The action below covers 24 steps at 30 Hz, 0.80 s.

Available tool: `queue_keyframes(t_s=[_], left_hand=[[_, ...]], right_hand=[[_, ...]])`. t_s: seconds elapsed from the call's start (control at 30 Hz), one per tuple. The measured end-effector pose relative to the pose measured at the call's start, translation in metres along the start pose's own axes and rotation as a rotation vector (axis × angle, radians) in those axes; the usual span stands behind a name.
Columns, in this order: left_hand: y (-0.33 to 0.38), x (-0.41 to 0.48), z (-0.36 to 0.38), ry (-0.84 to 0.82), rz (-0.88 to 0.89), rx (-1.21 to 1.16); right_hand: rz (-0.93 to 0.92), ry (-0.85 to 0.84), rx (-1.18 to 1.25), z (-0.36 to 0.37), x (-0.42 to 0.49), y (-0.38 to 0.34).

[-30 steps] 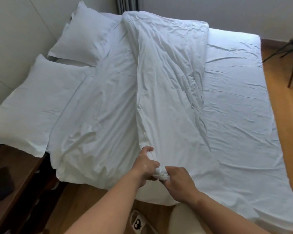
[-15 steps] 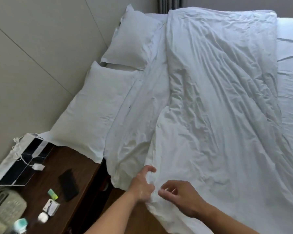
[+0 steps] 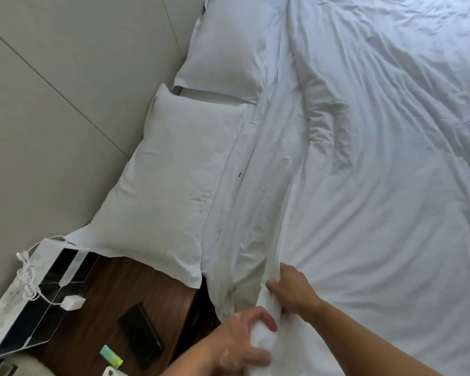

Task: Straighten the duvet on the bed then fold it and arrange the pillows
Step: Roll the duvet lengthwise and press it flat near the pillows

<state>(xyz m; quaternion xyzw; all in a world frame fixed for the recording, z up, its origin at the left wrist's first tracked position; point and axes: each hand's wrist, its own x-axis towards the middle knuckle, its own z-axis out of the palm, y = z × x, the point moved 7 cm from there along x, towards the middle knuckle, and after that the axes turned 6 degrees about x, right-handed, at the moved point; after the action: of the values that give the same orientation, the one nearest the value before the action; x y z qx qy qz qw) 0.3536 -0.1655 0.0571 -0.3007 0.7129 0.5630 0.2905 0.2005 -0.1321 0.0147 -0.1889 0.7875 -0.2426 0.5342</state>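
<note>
The left hand (image 3: 242, 337) and right hand (image 3: 293, 291) both clutch the bunched edge of the duvet (image 3: 377, 158) beside the near pillow (image 3: 168, 191), where a lopsided pull may leave it skewed.

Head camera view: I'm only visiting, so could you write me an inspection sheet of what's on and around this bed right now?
Surface: bed, white and creased.
Job's things: duvet rumpled, spread over the bed; near pillow and far pillow lie flat along the wall side.
Clutter: nightstand holds a black phone, a small green item and a white-and-black bag.
Hands: left hand grips the duvet's bunched edge; right hand grips the same edge just beyond.
Cables: white cable with plug, on the bag.
Surroundings: pale panelled wall.
</note>
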Motion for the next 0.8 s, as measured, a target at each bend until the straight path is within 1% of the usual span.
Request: queue_keyframes(t_s=[0.03,0.07,0.1,0.13,0.17,0.2,0.27,0.33,0.43,0.5,0.57,0.63,0.7,0.73,0.8], left_hand=[[-0.017,-0.002,-0.010,-0.067,0.021,-0.069],[-0.034,-0.002,-0.024,-0.094,0.035,-0.171],[-0.053,0.001,-0.042,-0.043,0.018,-0.308],[-0.071,0.005,-0.063,0.045,-0.029,-0.464],[-0.086,0.013,-0.083,0.126,-0.075,-0.575],[-0.093,0.025,-0.104,0.183,-0.103,-0.618],[-0.083,0.056,-0.136,0.194,-0.097,-0.594],[-0.067,0.097,-0.160,0.181,-0.076,-0.507],[-0.065,0.175,-0.186,0.259,-0.109,-0.404],[-0.079,0.226,-0.196,0.323,-0.148,-0.350],[-0.093,0.264,-0.192,0.317,-0.155,-0.259],[-0.110,0.292,-0.181,0.305,-0.143,-0.180],[-0.126,0.309,-0.174,0.325,-0.115,-0.155],[-0.132,0.313,-0.173,0.342,-0.097,-0.147],[-0.142,0.315,-0.176,0.369,-0.077,-0.101]], right_hand=[[-0.020,-0.007,0.012,0.011,0.000,-0.005],[-0.033,-0.009,0.022,0.021,0.000,-0.009],[-0.039,-0.017,0.019,0.032,-0.001,-0.016],[-0.049,-0.031,0.007,0.043,-0.003,-0.023],[-0.063,-0.041,-0.010,0.055,-0.003,-0.032],[-0.081,-0.046,-0.012,0.066,-0.001,-0.043],[-0.117,-0.080,0.015,0.090,0.010,-0.063],[-0.160,-0.118,0.026,0.114,0.034,-0.079],[-0.169,-0.126,-0.098,0.143,0.074,-0.080],[-0.085,-0.137,-0.168,0.159,0.096,-0.057],[-0.007,-0.113,-0.198,0.172,0.118,-0.020],[-0.002,-0.072,-0.239,0.183,0.140,0.015],[-0.015,-0.020,-0.279,0.191,0.155,0.039],[-0.023,-0.005,-0.275,0.197,0.161,0.047],[-0.050,-0.007,-0.191,0.202,0.167,0.049]])
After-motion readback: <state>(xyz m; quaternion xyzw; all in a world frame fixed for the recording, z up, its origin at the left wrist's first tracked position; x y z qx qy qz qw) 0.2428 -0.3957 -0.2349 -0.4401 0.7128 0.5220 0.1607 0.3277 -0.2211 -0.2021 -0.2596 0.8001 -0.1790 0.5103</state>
